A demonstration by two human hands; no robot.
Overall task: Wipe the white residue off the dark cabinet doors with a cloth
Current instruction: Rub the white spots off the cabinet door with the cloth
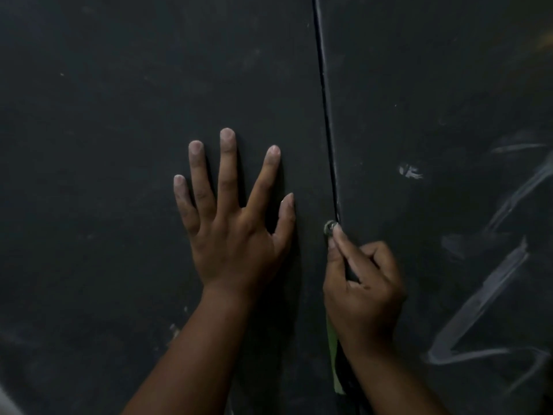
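Two dark cabinet doors fill the view, the left door [119,145] and the right door [419,85], split by a thin vertical gap [326,115]. My left hand [233,229] lies flat on the left door with its fingers spread. My right hand [363,289] pinches a small wad of cloth [330,227] between thumb and forefinger, its tip pressed at the gap. A pale green strip of the cloth [335,363] hangs below my wrist. White streaks of residue [484,295] cross the right door, with a small smear [410,172] higher up.
Faint pale smudges [175,329] mark the lower left door. A light-coloured patch [7,402] shows at the bottom left corner.
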